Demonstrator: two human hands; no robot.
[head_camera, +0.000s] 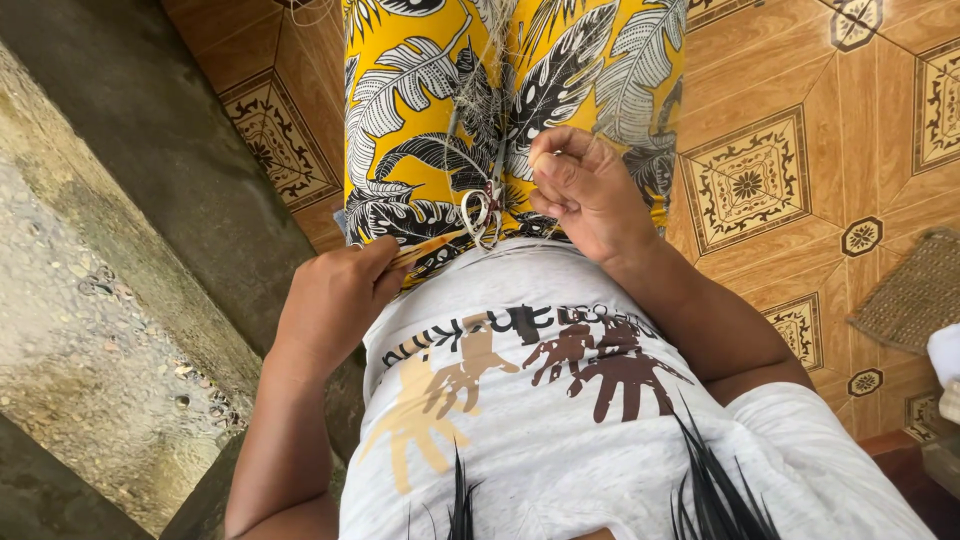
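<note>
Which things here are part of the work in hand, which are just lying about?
In use:
- left hand on a thin yellow stick
- right hand pinching fine netting twine
- scissors on the lap

Lying about:
- woven mat
- concrete ledge
- patterned floor tiles

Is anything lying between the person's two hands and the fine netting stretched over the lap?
Nothing visible does. The right hand pinches the pale netting directly with its fingertips, and the left hand rests at the lap's edge holding a thin stick-like tool. A small metal ring sits on the netting between them, blocking neither.
</note>
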